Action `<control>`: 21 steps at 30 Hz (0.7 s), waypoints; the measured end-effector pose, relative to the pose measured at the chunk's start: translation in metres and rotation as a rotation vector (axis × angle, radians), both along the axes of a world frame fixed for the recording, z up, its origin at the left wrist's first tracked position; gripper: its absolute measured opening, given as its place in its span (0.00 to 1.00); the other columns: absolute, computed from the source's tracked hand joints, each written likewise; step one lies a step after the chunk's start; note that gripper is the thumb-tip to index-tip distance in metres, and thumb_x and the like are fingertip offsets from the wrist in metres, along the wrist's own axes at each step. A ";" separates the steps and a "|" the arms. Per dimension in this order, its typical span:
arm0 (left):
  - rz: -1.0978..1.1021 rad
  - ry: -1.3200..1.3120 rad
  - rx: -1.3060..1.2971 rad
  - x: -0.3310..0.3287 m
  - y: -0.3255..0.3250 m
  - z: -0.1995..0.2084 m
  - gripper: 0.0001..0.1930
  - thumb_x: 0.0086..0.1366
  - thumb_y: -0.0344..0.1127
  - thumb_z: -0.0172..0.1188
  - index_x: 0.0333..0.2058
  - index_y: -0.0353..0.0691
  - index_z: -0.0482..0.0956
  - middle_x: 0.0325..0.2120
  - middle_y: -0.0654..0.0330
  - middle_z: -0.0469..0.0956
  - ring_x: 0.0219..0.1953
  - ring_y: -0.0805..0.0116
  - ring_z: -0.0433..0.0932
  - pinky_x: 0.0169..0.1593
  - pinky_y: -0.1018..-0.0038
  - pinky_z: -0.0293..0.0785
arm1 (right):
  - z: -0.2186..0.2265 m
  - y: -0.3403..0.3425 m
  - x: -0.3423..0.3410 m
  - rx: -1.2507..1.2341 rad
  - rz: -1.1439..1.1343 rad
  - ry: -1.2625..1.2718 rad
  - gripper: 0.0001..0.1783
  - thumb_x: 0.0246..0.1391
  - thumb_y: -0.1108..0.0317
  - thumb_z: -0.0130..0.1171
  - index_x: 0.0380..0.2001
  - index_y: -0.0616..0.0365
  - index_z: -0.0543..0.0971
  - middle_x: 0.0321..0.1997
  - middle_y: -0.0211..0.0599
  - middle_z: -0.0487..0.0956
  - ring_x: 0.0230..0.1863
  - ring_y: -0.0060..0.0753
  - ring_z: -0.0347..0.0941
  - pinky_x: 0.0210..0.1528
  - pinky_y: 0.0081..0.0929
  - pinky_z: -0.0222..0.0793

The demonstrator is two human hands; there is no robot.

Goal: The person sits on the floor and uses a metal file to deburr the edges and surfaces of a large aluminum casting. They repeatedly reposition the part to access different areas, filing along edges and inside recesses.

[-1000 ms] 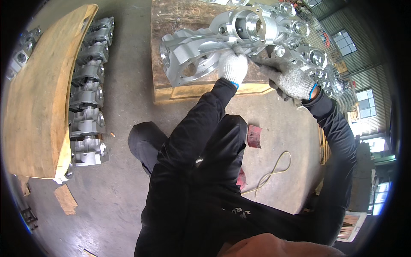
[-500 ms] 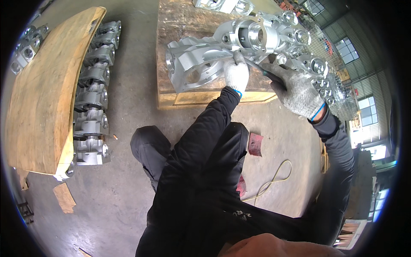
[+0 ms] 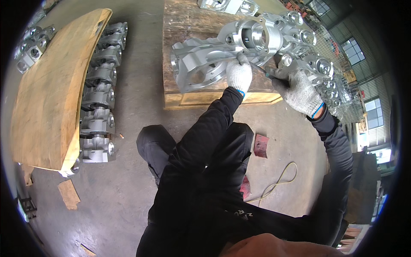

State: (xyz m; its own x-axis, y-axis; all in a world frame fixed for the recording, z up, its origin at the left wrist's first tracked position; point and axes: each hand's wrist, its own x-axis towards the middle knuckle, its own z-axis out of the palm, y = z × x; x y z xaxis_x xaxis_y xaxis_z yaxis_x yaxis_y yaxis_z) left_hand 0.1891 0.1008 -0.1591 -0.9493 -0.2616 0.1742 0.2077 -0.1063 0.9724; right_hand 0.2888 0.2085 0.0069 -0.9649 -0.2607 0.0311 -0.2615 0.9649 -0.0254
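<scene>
A large silver metal casting (image 3: 191, 53), with round bores and a flanged ring, lies on a wooden crate (image 3: 184, 97) in front of me. Across its near side runs a long, narrow grey file (image 3: 258, 68). My left hand (image 3: 239, 77), in a white knit glove, pinches the file's forward part with thumb and fingers, close against the casting. Wrapped round the file's dark handle end is my right hand (image 3: 296, 89), in a grey glove, to the right of the casting. The file's tip is hard to make out against the shiny metal.
More silver castings (image 3: 295, 38) crowd the crate's right and far sides. To the left, a plywood-topped stack (image 3: 55, 94) has a row of castings (image 3: 98, 122) along it. On the floor lie a red piece (image 3: 260, 145), a pale looped hose (image 3: 278, 183) and cardboard (image 3: 68, 194).
The file and both gloved hands have shifted slightly along the casting, the right hand drawing a little back. The whole scene sits slightly farther right in view.
</scene>
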 end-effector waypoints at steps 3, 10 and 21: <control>-0.026 -0.026 0.025 -0.013 0.002 -0.007 0.31 0.76 0.48 0.41 0.27 0.26 0.81 0.25 0.35 0.80 0.36 0.32 0.80 0.40 0.47 0.74 | 0.007 -0.009 0.001 0.030 0.170 0.075 0.17 0.59 0.65 0.60 0.48 0.60 0.85 0.35 0.61 0.82 0.39 0.63 0.81 0.42 0.51 0.76; -0.120 -0.050 0.207 -0.037 -0.003 -0.020 0.27 0.75 0.48 0.46 0.27 0.28 0.79 0.21 0.44 0.78 0.27 0.47 0.79 0.31 0.56 0.71 | 0.025 -0.044 0.023 -0.111 0.348 0.148 0.21 0.54 0.78 0.55 0.52 0.62 0.82 0.49 0.54 0.83 0.47 0.61 0.81 0.52 0.47 0.77; 0.127 0.188 -0.301 0.093 -0.127 -0.034 0.09 0.72 0.36 0.62 0.41 0.36 0.79 0.31 0.55 0.83 0.33 0.57 0.81 0.44 0.61 0.77 | -0.049 -0.056 -0.120 0.010 0.174 0.323 0.14 0.57 0.62 0.57 0.40 0.52 0.89 0.35 0.53 0.84 0.40 0.56 0.83 0.45 0.48 0.77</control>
